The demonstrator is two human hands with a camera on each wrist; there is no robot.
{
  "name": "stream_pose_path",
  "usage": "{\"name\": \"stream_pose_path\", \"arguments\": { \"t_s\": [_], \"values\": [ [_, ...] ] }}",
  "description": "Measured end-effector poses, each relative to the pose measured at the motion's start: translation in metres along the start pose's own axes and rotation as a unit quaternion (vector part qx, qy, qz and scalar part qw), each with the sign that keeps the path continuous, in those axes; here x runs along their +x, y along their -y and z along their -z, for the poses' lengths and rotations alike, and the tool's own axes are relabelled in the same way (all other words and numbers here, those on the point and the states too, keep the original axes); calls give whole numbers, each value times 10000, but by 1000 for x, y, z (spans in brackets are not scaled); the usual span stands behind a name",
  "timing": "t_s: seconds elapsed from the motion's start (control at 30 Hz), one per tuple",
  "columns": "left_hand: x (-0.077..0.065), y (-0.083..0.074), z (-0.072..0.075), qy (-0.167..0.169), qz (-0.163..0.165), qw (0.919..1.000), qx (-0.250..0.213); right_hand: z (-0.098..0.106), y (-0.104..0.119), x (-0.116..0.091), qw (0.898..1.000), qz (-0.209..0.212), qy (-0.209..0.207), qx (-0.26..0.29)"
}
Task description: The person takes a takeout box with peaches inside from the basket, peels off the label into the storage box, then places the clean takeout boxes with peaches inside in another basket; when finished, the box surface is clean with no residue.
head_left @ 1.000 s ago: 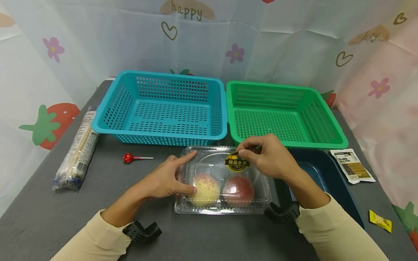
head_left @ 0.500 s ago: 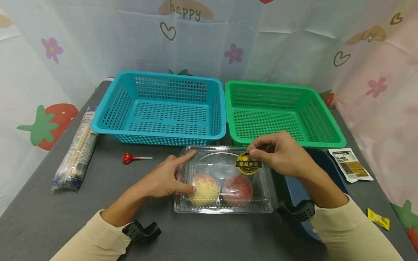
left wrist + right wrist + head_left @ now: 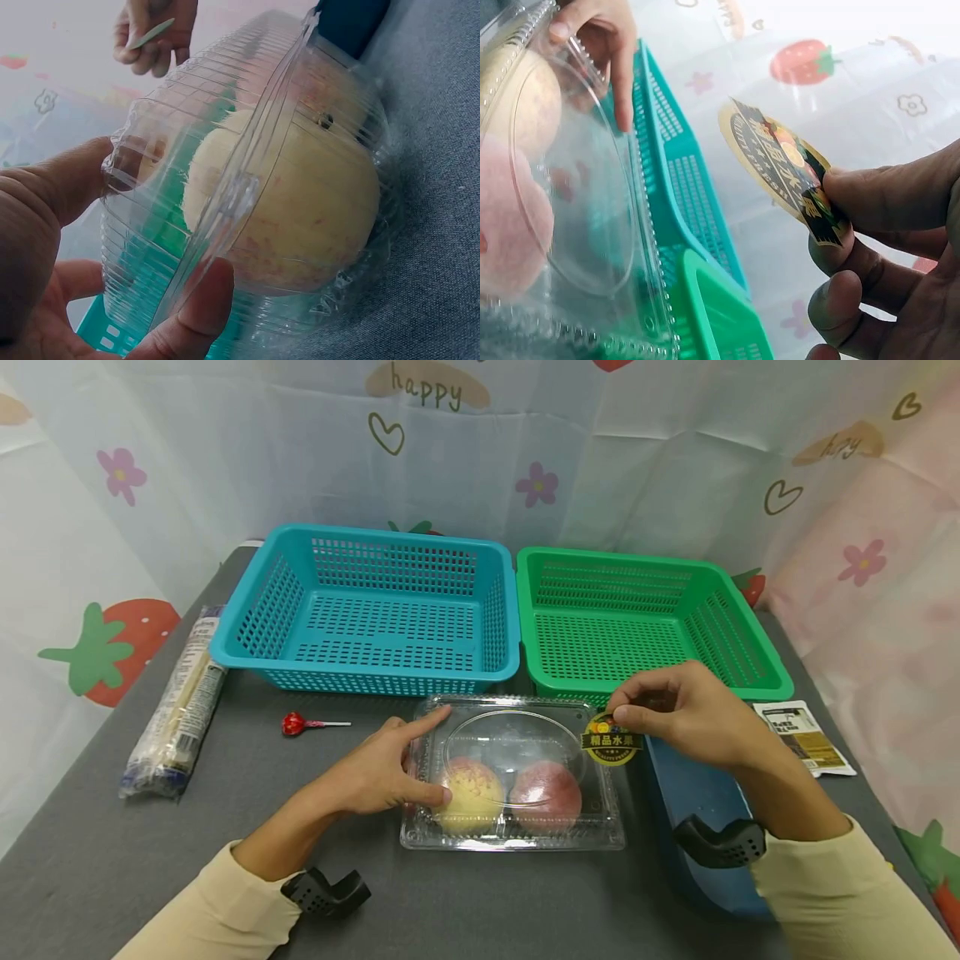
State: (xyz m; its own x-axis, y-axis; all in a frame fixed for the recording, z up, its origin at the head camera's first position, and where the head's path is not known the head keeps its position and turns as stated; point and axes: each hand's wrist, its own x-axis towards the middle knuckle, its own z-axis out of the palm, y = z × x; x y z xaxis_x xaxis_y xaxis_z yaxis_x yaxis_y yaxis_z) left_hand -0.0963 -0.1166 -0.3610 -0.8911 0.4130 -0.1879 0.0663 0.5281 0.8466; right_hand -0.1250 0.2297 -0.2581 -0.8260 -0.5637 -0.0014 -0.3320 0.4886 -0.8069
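Note:
A clear plastic fruit box (image 3: 517, 839) lies lidded on the grey table. Inside sit a pale yellow, pink-speckled round fruit (image 3: 471, 802) and a pinkish-red one (image 3: 546, 797). My left hand (image 3: 386, 772) grips the box's left end, thumb and index finger spread along it; the left wrist view shows its fingers around the ribbed plastic. Between thumb and fingertip, my right hand (image 3: 686, 714) pinches a round black-and-gold sticker (image 3: 611, 747) over the box's right back corner. The sticker looks free of the lid in the right wrist view (image 3: 780, 161).
Behind the box stand a blue basket (image 3: 360, 668) and a green basket (image 3: 675, 693). A dark blue tray (image 3: 697, 802) lies to the right, partly under my right arm, with a white-and-brown packet (image 3: 806, 739) beyond. A red lollipop (image 3: 293, 723) and a long wrapped pack (image 3: 180, 710) lie left.
My right hand has moved right with the sticker, from over the lid's middle to the box's right edge. The left hand and the box have stayed in place.

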Motion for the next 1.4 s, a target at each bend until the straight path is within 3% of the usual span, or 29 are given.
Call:
{"name": "stream_pose_path", "arguments": {
  "t_s": [0.2, 0.43, 0.97, 1.1, 1.4],
  "values": [
    [0, 0, 0, 13, -17, 10000, -3, 6, -8, -9, 9999, 112, 5, -26],
    [0, 1, -1, 18, -50, 10000, -60, 14, -19, -21, 10000, -51, -30, 24],
    [0, 1, 0, 21, -17, 9998, -218, 42, -62, -42, 9993, -198, 251, 210],
    [0, 2, -1, 17, -30, 9998, -221, 46, -76, -47, 9983, -408, 238, 339],
    [0, 3, 0, -2, -85, 9998, -157, 52, -106, -54, 9940, -1086, 73, 87]
  ]
}}
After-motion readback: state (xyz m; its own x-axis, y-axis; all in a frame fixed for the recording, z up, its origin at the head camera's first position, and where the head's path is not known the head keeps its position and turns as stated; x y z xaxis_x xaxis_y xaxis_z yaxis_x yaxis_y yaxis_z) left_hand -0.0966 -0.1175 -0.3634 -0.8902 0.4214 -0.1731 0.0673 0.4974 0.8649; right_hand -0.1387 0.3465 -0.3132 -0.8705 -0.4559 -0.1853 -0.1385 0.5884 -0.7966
